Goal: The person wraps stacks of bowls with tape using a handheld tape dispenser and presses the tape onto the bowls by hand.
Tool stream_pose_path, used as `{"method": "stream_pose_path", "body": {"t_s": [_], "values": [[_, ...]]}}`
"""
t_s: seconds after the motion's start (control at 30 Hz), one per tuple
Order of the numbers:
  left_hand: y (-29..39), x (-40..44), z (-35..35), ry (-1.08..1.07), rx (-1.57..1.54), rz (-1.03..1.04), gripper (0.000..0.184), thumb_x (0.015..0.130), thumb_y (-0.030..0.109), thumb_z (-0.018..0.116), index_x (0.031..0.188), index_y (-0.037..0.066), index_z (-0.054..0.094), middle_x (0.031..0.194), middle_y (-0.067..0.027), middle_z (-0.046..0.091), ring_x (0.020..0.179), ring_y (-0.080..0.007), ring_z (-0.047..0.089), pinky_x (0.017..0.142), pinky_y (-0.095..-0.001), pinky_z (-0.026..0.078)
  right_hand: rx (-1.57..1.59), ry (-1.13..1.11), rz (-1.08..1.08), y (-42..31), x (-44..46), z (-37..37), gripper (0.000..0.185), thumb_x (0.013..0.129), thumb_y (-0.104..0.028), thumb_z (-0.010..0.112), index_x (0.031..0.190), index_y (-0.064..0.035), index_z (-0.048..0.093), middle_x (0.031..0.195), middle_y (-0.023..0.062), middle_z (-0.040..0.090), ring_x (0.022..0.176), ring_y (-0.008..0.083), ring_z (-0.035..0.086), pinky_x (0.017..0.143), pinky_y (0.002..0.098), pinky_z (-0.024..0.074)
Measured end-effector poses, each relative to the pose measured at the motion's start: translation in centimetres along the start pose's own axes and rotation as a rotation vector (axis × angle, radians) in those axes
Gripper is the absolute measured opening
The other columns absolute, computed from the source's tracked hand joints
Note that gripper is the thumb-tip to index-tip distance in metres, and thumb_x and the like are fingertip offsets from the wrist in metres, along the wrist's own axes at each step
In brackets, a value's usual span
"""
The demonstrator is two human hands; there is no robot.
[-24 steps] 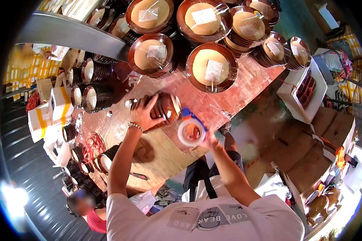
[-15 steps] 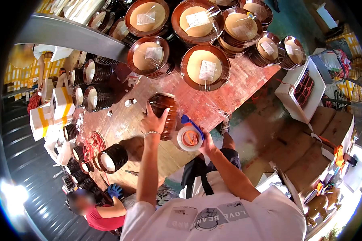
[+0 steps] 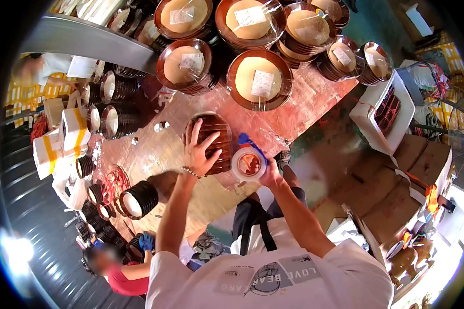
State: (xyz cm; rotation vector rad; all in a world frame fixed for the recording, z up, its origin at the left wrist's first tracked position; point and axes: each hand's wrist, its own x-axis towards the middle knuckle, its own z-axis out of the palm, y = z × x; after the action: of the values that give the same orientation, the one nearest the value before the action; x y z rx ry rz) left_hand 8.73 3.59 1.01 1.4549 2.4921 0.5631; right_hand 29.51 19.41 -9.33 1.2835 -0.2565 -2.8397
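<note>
My left hand (image 3: 202, 154) rests with spread fingers on a stack of brown bowls (image 3: 220, 139) lying on its side on the worktable (image 3: 180, 190). In my right hand (image 3: 271, 175) is a tape dispenser (image 3: 249, 162) with a blue frame and a pale roll. It is held just right of the stack, close to the bowls' edge; I cannot tell whether tape runs between them. Beyond the stack stand wrapped brown bowls with a paper label (image 3: 261, 82) on the nearest one.
Several stacks of dark bowls (image 3: 139, 201) lie on the left, beside red string (image 3: 114, 181). A co-worker in a red shirt (image 3: 126, 278) with a blue glove is at lower left. A white foam box (image 3: 384, 113) and flattened cardboard (image 3: 392, 175) are on the right.
My left hand has shifted from gripping the stack's side to lying spread over it. The stack has turned slightly, and the dispenser has moved up and right a little.
</note>
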Motion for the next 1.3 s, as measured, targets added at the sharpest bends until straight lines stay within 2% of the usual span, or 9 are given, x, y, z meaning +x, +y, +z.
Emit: {"method": "stream_pose_path", "body": {"t_s": [0.1, 0.13, 0.4, 0.57, 0.73, 1.03, 1.17, 1.23, 1.3], "values": [[0.9, -0.4, 1.6, 0.146, -0.038, -0.144, 0.049, 0.081, 0.028, 0.079, 0.129, 0.021, 0.071, 0.161, -0.0204, 0.033, 0.144, -0.0511, 0.031, 0.117, -0.0583, 0.032, 0.065, -0.650, 0.239, -0.3, 4.8, -13.1, 0.052, 0.097, -0.037, 0.058, 0.138, -0.0050, 0.057, 0.138, 0.0142, 0.063, 0.124, 0.0301, 0.061, 0.111, 0.0485, 0.0469], [0.8, -0.8, 2.5, 0.238, -0.041, -0.218, 0.045, 0.083, 0.026, 0.078, 0.128, 0.020, 0.072, 0.160, -0.0207, 0.035, 0.144, -0.0499, 0.033, 0.116, -0.0569, 0.033, -0.314, -0.194, 0.094, 0.6, 1.1, -10.4, 0.053, 0.096, -0.035, 0.059, 0.140, -0.0049, 0.055, 0.139, 0.0138, 0.062, 0.124, 0.0288, 0.062, 0.110, 0.0477, 0.0478], [2.9, -1.9, 7.6, 0.671, -0.059, -0.744, 0.038, 0.095, 0.036, 0.067, 0.129, 0.021, 0.071, 0.157, -0.0274, 0.035, 0.144, -0.0468, 0.035, 0.117, -0.0556, 0.032, -0.177, -0.203, 0.146, 0.4, 1.5, -11.8, 0.054, 0.098, -0.040, 0.059, 0.140, -0.0070, 0.056, 0.138, 0.0118, 0.063, 0.126, 0.0286, 0.061, 0.114, 0.0472, 0.0440], [3.3, -3.4, 8.7, 0.466, 0.335, -1.108, 0.049, 0.101, 0.049, 0.056, 0.143, 0.026, 0.061, 0.159, -0.0336, 0.027, 0.147, -0.0540, 0.024, 0.118, -0.0648, 0.021, -0.358, -0.150, 0.004, -1.0, 2.9, -4.2, 0.034, 0.095, -0.040, 0.060, 0.109, -0.0082, 0.063, 0.084, 0.0084, 0.066, 0.069, 0.0179, 0.061, 0.064, 0.0329, 0.0520], [0.5, -3.0, 0.3, -0.047, 0.150, 0.118, 0.068, 0.084, 0.041, 0.071, 0.146, 0.017, 0.057, 0.154, -0.0189, 0.046, 0.143, -0.0413, 0.042, 0.118, -0.0588, 0.031, -0.255, -0.091, 0.033, -2.7, 5.9, -3.8, 0.026, 0.097, -0.030, 0.057, 0.112, -0.0089, 0.062, 0.084, 0.0119, 0.067, 0.068, 0.0226, 0.064, 0.063, 0.0353, 0.0549], [-1.9, 4.4, 1.3, 0.021, 0.037, -0.085, 0.037, 0.095, 0.031, 0.063, 0.122, 0.007, 0.068, 0.121, -0.0158, 0.069, 0.110, -0.0376, 0.064, 0.097, -0.0455, 0.051, 0.070, -0.225, 0.222, -1.2, 4.0, -3.4, 0.051, 0.098, -0.040, 0.052, 0.135, -0.0050, 0.059, 0.136, 0.0140, 0.064, 0.122, 0.0313, 0.062, 0.111, 0.0523, 0.0456], [-1.8, 4.2, 2.0, 0.072, 0.021, -0.433, 0.040, 0.099, 0.041, 0.056, 0.118, 0.009, 0.071, 0.115, -0.0195, 0.071, 0.106, -0.0395, 0.067, 0.093, -0.0475, 0.053, 0.098, -0.036, 0.196, 2.4, -0.6, -5.7, 0.040, 0.099, -0.038, 0.054, 0.118, -0.0048, 0.064, 0.093, 0.0096, 0.073, 0.074, 0.0228, 0.066, 0.077, 0.0371, 0.0560], [-2.1, 3.3, 3.4, 0.079, 0.060, -0.681, 0.047, 0.101, 0.049, 0.049, 0.118, 0.010, 0.071, 0.114, -0.0207, 0.071, 0.104, -0.0407, 0.067, 0.091, -0.0491, 0.053, 0.161, -0.129, 0.242, 3.5, 0.3, -10.3, 0.041, 0.097, -0.036, 0.057, 0.122, -0.0044, 0.063, 0.096, 0.0113, 0.074, 0.078, 0.0245, 0.068, 0.081, 0.0390, 0.0566], [-0.4, 2.9, 4.0, 0.180, 0.161, -0.775, 0.054, 0.101, 0.054, 0.043, 0.119, 0.012, 0.071, 0.112, -0.0212, 0.071, 0.102, -0.0420, 0.068, 0.089, -0.0512, 0.054, 0.284, -0.190, 0.286, 3.8, 2.2, -13.4, 0.062, 0.091, -0.036, 0.064, 0.145, -0.0081, 0.052, 0.148, 0.0158, 0.055, 0.136, 0.0346, 0.051, 0.121, 0.0535, 0.0326]]}}
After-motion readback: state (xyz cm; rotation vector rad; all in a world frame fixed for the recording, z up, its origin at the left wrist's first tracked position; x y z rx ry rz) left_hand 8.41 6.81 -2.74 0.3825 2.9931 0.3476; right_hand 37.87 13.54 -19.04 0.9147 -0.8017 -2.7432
